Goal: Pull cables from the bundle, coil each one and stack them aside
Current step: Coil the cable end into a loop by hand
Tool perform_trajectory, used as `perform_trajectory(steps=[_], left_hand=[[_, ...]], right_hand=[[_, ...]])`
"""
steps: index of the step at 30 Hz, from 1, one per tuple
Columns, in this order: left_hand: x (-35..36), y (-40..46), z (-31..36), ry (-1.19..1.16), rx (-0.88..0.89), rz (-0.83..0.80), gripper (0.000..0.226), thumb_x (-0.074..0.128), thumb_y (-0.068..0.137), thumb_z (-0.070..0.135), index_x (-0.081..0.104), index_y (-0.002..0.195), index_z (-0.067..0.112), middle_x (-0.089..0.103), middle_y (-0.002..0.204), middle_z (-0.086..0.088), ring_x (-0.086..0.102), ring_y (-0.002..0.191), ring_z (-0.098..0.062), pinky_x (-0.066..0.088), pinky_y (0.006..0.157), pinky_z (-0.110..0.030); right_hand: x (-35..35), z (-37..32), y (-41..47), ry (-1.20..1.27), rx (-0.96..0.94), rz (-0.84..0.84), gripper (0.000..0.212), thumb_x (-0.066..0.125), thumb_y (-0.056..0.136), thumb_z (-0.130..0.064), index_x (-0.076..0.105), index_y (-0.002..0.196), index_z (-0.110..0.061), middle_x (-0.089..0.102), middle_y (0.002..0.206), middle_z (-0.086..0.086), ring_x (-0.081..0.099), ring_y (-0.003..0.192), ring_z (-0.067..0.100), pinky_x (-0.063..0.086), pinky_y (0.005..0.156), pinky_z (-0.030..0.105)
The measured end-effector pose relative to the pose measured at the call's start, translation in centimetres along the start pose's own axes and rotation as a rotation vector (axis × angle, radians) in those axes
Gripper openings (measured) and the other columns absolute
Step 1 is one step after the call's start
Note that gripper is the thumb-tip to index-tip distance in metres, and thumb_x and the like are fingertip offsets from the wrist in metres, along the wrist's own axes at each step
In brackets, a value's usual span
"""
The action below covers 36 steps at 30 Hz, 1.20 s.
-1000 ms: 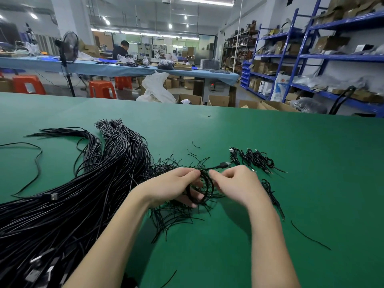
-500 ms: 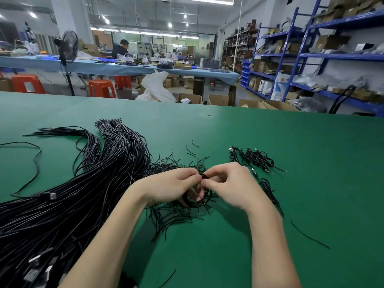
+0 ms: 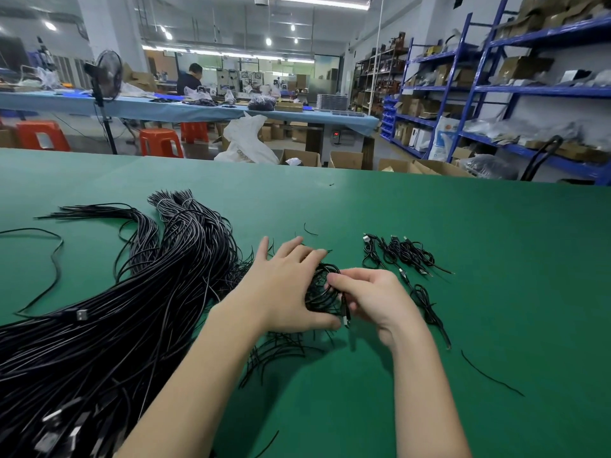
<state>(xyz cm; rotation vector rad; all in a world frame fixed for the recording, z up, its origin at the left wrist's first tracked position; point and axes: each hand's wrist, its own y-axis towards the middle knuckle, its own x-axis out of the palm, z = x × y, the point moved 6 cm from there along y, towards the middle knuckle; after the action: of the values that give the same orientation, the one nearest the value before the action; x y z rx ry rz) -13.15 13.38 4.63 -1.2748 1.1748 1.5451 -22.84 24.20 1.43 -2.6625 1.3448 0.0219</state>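
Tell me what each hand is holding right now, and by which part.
The right hand pinches the coiled cable near its plug end, at the coil's near edge. The left hand steadies the same coil, thumb under it, fingers spread across its far side.

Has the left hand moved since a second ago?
Yes. The left hand has opened and reached further up the table, its fingers now spread past the coil, toward the big bundle's far side.

Beyond your green bench stands a long blue table with orange stools and a standing fan. Blue shelving stacked with boxes lines your right; ceiling strip lights glow overhead.
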Motion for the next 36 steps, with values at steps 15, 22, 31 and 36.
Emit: perform_trajectory(steps=[15,22,31,36], left_hand=[[2.2,0.4,1.1,0.139,-0.073,0.030,0.031,0.041,0.097,0.029,0.036,0.125,0.015,0.049,0.123,-0.002,0.046,0.121,-0.025,0.014,0.119,-0.062],[2.2,0.3,0.9,0.094,-0.054,0.024,0.023,0.040,0.100,0.028,0.037,0.120,0.017,0.053,0.120,0.000,0.049,0.119,-0.024,0.022,0.117,-0.054],[2.8,0.4,1.3,0.113,-0.003,-0.013,0.030,0.039,0.101,0.027,0.038,0.129,0.017,0.052,0.123,0.000,0.048,0.122,-0.024,0.019,0.118,-0.056],[2.7,0.3,2.2,0.120,0.068,0.018,0.033,0.038,0.102,0.031,0.035,0.132,0.018,0.050,0.125,0.001,0.047,0.123,-0.023,0.022,0.118,-0.053]], right_hand=[[0.7,-0.5,-0.8,-0.128,-0.005,-0.201,0.014,0.064,0.096,-0.018,0.074,0.087,-0.015,0.056,0.065,-0.001,0.049,0.052,0.009,0.038,0.047,0.021],[-1.7,-2.3,-1.0,-0.467,-0.183,-0.083,0.014,0.070,0.089,-0.029,0.070,0.102,-0.035,0.075,0.077,-0.009,0.067,0.071,0.009,0.048,0.062,0.024],[-3.5,-2.1,-1.1,-0.404,-0.237,0.027,0.014,0.077,0.087,-0.023,0.068,0.094,-0.031,0.076,0.076,-0.016,0.057,0.057,-0.003,0.042,0.065,0.023],[-2.4,-1.2,-0.7,-0.299,-0.171,-0.001,0.021,0.057,0.089,-0.005,0.070,0.091,-0.022,0.075,0.085,-0.001,0.058,0.060,0.008,0.048,0.067,0.028]])
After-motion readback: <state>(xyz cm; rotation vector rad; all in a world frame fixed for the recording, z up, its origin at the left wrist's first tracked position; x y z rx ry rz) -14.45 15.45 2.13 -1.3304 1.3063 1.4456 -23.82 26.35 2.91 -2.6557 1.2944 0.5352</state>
